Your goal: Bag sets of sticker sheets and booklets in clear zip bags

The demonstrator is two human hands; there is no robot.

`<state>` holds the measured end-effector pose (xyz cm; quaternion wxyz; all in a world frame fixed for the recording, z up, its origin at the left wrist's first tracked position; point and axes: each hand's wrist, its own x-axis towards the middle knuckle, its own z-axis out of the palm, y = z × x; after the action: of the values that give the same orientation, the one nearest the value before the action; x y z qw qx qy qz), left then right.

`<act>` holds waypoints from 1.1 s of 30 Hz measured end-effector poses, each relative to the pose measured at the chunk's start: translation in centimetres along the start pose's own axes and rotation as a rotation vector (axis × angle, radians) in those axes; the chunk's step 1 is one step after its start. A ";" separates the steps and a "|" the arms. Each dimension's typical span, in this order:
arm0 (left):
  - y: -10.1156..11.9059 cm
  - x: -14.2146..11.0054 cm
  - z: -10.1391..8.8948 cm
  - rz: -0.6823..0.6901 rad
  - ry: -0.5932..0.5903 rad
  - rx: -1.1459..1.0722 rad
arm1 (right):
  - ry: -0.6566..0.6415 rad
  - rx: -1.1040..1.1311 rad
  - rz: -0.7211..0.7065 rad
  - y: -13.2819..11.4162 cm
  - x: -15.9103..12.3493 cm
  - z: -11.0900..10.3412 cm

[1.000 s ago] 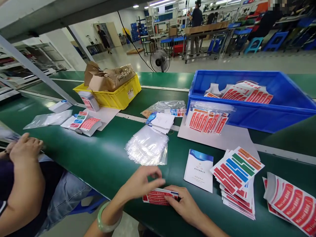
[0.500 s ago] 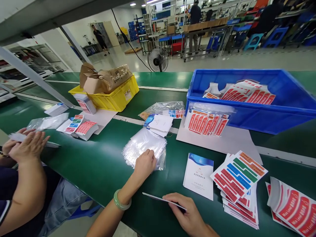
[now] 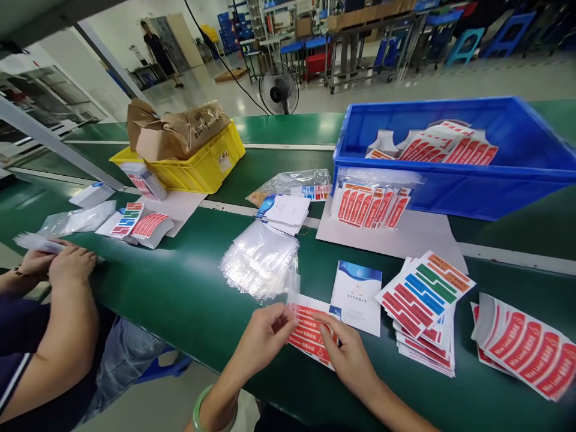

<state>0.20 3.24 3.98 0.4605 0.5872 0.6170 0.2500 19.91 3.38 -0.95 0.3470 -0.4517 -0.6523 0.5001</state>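
Note:
My left hand [image 3: 264, 333] pinches a clear plastic bag [image 3: 293, 289] that stands up from its fingertips. My right hand [image 3: 350, 355] grips a sheet of red stickers [image 3: 308, 337] with white lettering, thumb on top; its left edge meets the bag at my left fingers. Whether the sheet is inside the bag, I cannot tell. Just beyond lies a fanned pile of clear bags [image 3: 258, 255]. A white booklet with a blue top [image 3: 359, 303] lies beyond my right hand. Right of it are a pile of multicoloured sticker sheets [image 3: 425, 294] and curled red sticker sheets [image 3: 526, 345].
A blue bin [image 3: 450, 186] holds sticker sheets at the back right; filled bags [image 3: 373, 204] lean against it. Further left stands a yellow crate [image 3: 202, 171] with brown paper. A co-worker's hands [image 3: 67, 261] handle clear bags at the left. More booklets [image 3: 285, 210] lie mid-table.
My left hand has come off the bag pile toward me with one bag. My right hand has tilted its sheet so the red face shows, and both hands are now together. The view dipped.

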 end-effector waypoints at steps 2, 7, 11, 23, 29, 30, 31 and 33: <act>0.4 -0.5 1.6 0.050 -0.019 0.078 | -0.068 0.020 0.005 -0.8 0.2 -0.1; 0.8 -1.1 3.4 0.109 -0.091 0.143 | -0.079 -0.018 0.055 -1.2 0.0 0.3; 0.9 -1.6 3.3 0.122 -0.025 0.166 | -0.066 -0.041 0.053 -0.9 -0.3 0.6; -0.2 -2.9 3.5 0.234 0.395 0.717 | -0.071 -0.148 -0.035 -1.0 -1.2 1.8; 0.8 -4.2 3.6 0.265 0.134 0.672 | -0.050 -0.216 -0.054 -1.6 -0.4 0.6; 0.8 -4.3 3.9 0.255 0.105 0.642 | -0.052 -0.226 -0.054 -1.7 -0.3 0.5; 0.8 -4.2 4.0 0.242 0.088 0.614 | -0.058 -0.233 -0.054 -1.7 -0.1 0.5; 0.8 -4.0 4.0 0.219 0.074 0.568 | -0.070 -0.242 -0.054 -1.8 -0.1 0.5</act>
<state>3.61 -1.35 3.98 0.2254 0.7461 0.6114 0.1367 19.06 2.96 0.62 0.2802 -0.4547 -0.7317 0.4236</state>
